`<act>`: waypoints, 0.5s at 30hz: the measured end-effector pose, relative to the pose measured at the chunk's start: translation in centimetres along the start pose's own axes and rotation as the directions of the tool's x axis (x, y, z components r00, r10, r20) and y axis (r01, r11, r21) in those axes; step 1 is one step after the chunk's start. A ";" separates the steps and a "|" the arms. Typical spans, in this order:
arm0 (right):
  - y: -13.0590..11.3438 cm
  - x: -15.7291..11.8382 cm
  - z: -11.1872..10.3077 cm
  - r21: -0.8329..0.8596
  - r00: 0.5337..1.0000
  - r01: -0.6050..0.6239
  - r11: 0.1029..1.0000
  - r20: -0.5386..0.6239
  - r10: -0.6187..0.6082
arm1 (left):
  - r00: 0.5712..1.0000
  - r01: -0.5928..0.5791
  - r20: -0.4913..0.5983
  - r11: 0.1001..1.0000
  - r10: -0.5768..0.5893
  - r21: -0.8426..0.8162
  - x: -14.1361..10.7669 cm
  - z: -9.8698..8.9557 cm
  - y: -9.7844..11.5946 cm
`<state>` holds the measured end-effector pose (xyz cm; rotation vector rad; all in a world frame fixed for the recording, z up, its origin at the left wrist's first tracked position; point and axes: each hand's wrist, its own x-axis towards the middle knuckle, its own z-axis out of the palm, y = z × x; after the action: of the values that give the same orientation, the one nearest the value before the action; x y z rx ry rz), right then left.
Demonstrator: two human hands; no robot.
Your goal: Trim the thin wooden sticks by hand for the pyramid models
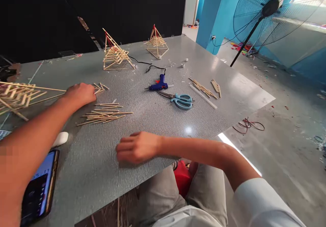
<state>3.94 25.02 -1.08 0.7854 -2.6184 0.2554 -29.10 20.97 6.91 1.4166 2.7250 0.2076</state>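
My left hand (80, 96) is closed, fingers turned down against the table beside some short wooden sticks (101, 87); what is in it, if anything, is hidden. Long sticks of a wooden-stick frame (21, 94) at the left run up to this hand. Two sets of longer thin sticks (103, 116) lie just nearer to me. My right hand (137, 147) rests near the front table edge, its fingers curled under and their tips out of sight. Beyond it lie blue-handled scissors (182, 101) and a blue glue gun (160, 83).
Two stick pyramids (115, 55) (156, 43) stand at the back. More sticks (203, 87) and clear glue sticks (203, 97) lie to the right. A phone (42, 186) and a white object (61, 138) are under my left arm. A black cord crosses behind the glue gun. A large fan (271, 7) stands beyond.
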 end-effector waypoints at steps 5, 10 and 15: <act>-1.6 2.0 0.9 0.015 0.997 0.078 0.997 0.002 -0.078 | 0.984 0.107 0.110 0.963 -0.138 0.248 0.9 0.0 0.1; -1.1 1.4 1.3 0.082 0.995 0.073 0.994 0.059 -0.078 | 0.975 0.126 0.127 0.923 -0.183 0.363 0.2 0.2 0.8; -0.3 1.7 2.1 0.159 0.996 -0.091 0.983 0.008 0.091 | 0.991 0.136 -0.041 0.926 -0.130 0.353 -2.4 -1.3 4.8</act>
<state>2.12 23.39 -2.21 0.7179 -2.6631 0.4954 -23.97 21.57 8.88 1.2907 2.9687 -0.2995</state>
